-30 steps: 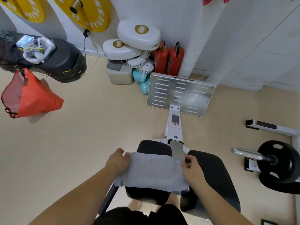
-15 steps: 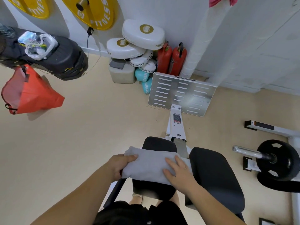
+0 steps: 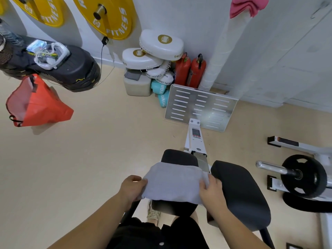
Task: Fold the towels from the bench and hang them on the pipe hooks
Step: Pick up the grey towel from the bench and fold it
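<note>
Left of the bench [image 3: 179,157] we see the left hand [image 3: 132,187] gripping one end of the folded grey towel [image 3: 174,182], which lies across the bench's left pad. The right hand [image 3: 211,192] pinches the other end, so the hands are apart. Beyond the bench to the right, a pink towel [image 3: 248,6] hangs on the white pipe [image 3: 221,51].

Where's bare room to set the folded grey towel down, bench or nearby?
Free: right bench pad, bare beside the right hand; floor between left hand and orange bag. Crowded: left bench pad under the grey towel; wall corner with white strike pads and red extinguishers.
</note>
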The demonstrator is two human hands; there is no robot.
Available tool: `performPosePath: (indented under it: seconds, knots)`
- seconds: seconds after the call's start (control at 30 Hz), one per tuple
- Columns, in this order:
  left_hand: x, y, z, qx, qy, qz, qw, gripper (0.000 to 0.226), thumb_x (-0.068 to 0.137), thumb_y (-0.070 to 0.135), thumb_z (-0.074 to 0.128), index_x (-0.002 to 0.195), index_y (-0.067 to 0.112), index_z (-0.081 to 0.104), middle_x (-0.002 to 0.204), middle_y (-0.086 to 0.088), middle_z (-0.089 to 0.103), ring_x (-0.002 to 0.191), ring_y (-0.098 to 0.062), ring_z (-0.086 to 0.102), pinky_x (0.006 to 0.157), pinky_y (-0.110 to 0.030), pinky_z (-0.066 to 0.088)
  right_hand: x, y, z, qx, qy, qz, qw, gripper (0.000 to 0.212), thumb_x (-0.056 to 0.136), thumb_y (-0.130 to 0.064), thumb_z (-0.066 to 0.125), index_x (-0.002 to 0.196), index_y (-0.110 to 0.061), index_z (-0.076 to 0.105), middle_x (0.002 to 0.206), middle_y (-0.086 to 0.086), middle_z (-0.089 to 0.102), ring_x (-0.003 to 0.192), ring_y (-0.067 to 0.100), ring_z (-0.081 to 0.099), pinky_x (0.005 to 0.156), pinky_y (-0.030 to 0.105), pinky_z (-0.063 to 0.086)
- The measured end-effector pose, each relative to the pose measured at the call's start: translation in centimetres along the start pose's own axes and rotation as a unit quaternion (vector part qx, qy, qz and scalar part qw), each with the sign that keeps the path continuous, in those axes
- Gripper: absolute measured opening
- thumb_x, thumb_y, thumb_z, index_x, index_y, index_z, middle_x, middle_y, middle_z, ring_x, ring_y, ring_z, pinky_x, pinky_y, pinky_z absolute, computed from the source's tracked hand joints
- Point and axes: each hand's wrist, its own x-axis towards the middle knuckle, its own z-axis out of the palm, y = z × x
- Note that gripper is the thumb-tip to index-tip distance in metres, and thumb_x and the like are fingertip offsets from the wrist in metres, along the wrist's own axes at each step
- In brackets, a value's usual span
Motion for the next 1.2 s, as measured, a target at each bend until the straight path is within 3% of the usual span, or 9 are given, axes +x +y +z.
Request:
performPosePath:
  seconds: [0.13,0.27,0.4,0.57,0.7,0.83,0.97,1.1,1.2]
  knots:
    - [-0.3,0.6,0.2,0.015,0.051,0.047,0.997,0.04,0.093,0.039,0.069,0.093,-0.001,0.069,0.091,-0.011,0.072,0.072,-0.021,0.062,0.055,-0.027,0.051,1.0,0.1,-1.2,0.09,-0.011,0.097,0.991,0.051,0.1,-0.034,0.059,0.145,-0.01,0.051,0.134,0.008,0.06,0.112,0.024,0.057,0.09,0.029,0.042]
    - [0.8,2.4,-0.1,-0.024,0.052,0.059,0.997,0.038,0.08,0.039,0.083,0.082,0.007,0.061,0.087,-0.009,0.069,0.075,-0.025,0.063,0.058,-0.031,0.052,2.3,0.8,-2.1,0.245,-0.006,0.188,0.951,0.058,0.088,-0.023,0.077,0.14,-0.013,0.055,0.135,0.011,0.06,0.115,0.031,0.06,0.099,0.045,0.054]
    - [1.9,3.8,-0.2,-0.081,-0.007,0.025,0.996,0.03,0.08,0.005,0.079,0.101,0.009,0.059,0.097,-0.018,0.071,0.075,-0.03,0.065,0.064,-0.035,0.054,3.5,1.6,-2.6,0.316,-0.067,0.262,0.909,0.059,0.079,-0.023,0.087,0.129,-0.005,0.061,0.128,0.017,0.064,0.109,0.041,0.064,0.093,0.059,0.058]
    - [2.1,4.5,0.1,-0.108,-0.064,0.06,0.99,0.047,0.085,-0.003,0.067,0.124,0.022,0.061,0.11,-0.014,0.073,0.097,-0.032,0.072,0.075,-0.036,0.057,3.0,0.5,-3.5,0.246,-0.027,0.167,0.954,0.009,0.091,-0.022,0.069,0.095,-0.013,0.068,0.103,0.007,0.065,0.096,0.026,0.061,0.084,0.043,0.059]
    - [2.3,3.6,0.1,-0.111,0.032,0.088,0.989,0.043,0.088,0.002,0.067,0.124,0.024,0.063,0.104,-0.01,0.07,0.096,-0.03,0.07,0.07,-0.034,0.056,2.9,0.1,-3.6,0.156,0.021,0.054,0.986,0.015,0.101,-0.031,0.054,0.095,-0.017,0.055,0.09,0.004,0.059,0.077,0.017,0.053,0.067,0.028,0.044]
    - [2.7,2.4,0.4,-0.038,0.072,0.039,0.996,0.058,0.09,0.025,0.069,0.143,0.016,0.048,0.121,-0.004,0.067,0.107,-0.029,0.066,0.088,-0.038,0.055,3.7,-0.1,-2.6,0.167,0.038,0.057,0.984,0.018,0.101,-0.035,0.055,0.104,-0.018,0.059,0.101,0.004,0.065,0.093,0.022,0.062,0.074,0.033,0.047]
    - [2.1,1.9,0.7,0.0,0.025,-0.041,0.999,0.043,0.092,0.05,0.06,0.101,0.008,0.065,0.114,-0.014,0.07,0.103,-0.034,0.069,0.096,-0.045,0.056,3.9,-0.5,-2.1,0.128,0.026,0.047,0.99,0.037,0.102,-0.034,0.051,0.137,-0.02,0.051,0.109,-0.001,0.064,0.102,0.019,0.061,0.087,0.033,0.048]
    - [1.3,0.1,-0.4,-0.043,-0.013,-0.089,0.995,0.037,0.086,0.034,0.064,0.1,0.0,0.07,0.097,-0.022,0.074,0.08,-0.034,0.069,0.082,-0.044,0.062,2.4,-0.9,-1.4,-0.031,0.011,-0.068,0.997,0.041,0.102,-0.036,0.049,0.142,-0.025,0.049,0.144,0.0,0.049,0.119,0.013,0.048,0.1,0.031,0.043]
    - [0.7,-0.8,-1.6,-0.063,-0.062,-0.074,0.993,0.02,0.081,0.017,0.063,0.088,0.0,0.069,0.082,-0.018,0.069,0.076,-0.031,0.063,0.075,-0.038,0.058,0.9,-1.5,0.2,-0.209,0.04,-0.162,0.964,0.054,0.096,-0.054,0.042,0.144,-0.032,0.051,0.159,0.006,0.036,0.147,0.028,0.032,0.12,0.044,0.032]
